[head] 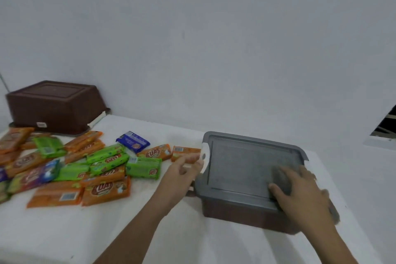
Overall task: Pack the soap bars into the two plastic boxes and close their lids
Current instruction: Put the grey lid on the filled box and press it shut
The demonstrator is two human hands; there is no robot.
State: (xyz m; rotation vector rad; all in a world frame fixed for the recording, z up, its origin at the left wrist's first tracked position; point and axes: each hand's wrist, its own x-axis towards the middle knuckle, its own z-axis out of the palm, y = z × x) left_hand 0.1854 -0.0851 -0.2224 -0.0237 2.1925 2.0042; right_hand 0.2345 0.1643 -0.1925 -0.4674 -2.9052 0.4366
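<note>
Many orange and green soap bars [107, 161] lie heaped beside a grey-lidded box [246, 167].

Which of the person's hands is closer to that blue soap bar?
Left. The left hand sits by the box's white latch, a little right of the blue soap bar; the right hand rests on the grey lid, farther right.

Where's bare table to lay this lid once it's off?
Widest: the front strip of table, below the soap bars and left of the left arm. Another at the back, between the brown box and the grey-lidded box, behind the blue bar. Crowded: the left middle, soap bars reaching up to that box's white latch.
</note>
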